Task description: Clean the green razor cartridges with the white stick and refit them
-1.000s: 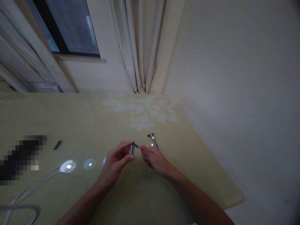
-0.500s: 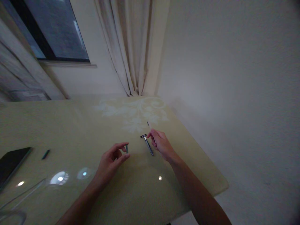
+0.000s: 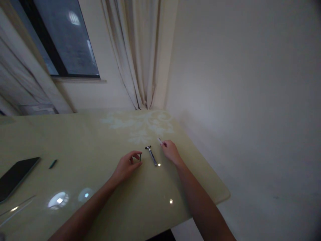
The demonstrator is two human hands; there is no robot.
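A small dark green piece [image 3: 140, 157] is pinched between the thumb and fingertips of my left hand [image 3: 127, 164], just above the table. A razor [image 3: 151, 156] with a dark head and grey handle lies between my hands. My right hand [image 3: 171, 151] is closed on a thin white stick [image 3: 159, 140] with a dark tip, which points up and to the left. The part of the stick inside my fingers is hidden.
The glossy yellowish table [image 3: 100, 134] carries a black tablet-like object [image 3: 18, 175], a small dark piece [image 3: 53, 163] and a thin cable [image 3: 18, 209] on the left. Curtains [image 3: 140, 57] and a window [image 3: 67, 36] stand behind; a wall [image 3: 238, 100] borders the right.
The view has shifted slightly. My right hand has turned, and the white stick now lies at a lower slant. My left hand is closer to the razor, still holding the small piece.
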